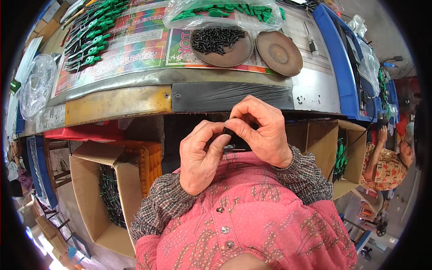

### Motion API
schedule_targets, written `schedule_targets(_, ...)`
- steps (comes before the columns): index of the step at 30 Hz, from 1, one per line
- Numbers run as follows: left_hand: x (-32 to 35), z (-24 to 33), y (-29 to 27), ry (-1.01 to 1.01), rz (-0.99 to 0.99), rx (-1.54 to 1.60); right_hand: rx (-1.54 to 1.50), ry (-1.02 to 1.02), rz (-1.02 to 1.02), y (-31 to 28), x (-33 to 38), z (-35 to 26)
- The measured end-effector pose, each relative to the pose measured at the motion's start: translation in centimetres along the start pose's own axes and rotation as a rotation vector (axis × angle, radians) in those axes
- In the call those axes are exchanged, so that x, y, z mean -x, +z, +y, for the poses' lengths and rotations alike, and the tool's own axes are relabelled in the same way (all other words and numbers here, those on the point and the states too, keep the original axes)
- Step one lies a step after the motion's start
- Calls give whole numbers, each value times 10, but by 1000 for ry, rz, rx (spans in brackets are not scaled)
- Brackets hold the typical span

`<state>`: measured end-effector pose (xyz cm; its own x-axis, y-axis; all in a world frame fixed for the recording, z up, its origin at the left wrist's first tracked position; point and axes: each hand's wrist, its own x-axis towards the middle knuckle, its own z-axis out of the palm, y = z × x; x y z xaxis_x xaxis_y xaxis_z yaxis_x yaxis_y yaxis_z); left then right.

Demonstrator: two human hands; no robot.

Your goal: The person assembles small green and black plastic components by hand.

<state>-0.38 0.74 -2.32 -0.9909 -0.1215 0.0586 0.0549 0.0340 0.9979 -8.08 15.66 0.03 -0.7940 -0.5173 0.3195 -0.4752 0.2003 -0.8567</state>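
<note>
Pinching a small black part (230, 135) between both hands, close to your chest below the table (225, 96) edge | left hand (200, 157) fingers closed on it | right hand (261, 130) fingertips pressed together on top | keep the grip near the tips, work steadily | black screws (216, 39) wait in the round tray

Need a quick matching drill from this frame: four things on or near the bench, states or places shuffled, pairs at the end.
1. left dish
2. right dish
3. clear bag
4. cardboard box

a. on the floor, at the person's left
b. holds green parts
c. heaped with black screws
d. bare brown inside

Pairs: 1-c, 2-d, 3-b, 4-a
</note>
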Motion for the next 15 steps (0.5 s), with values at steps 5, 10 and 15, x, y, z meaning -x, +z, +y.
schedule_targets(5, 1, -7, -1, -55, -11, 137, -171, 104, 4, 3, 3, 6)
schedule_targets(10, 2, -6, -1, -249, -15, 411, -242, 223, -4, 2, 3, -1)
schedule_targets(15, -1, -12, 0, -185, -16, 423, -346, 309, -19, 2, 4, -4)
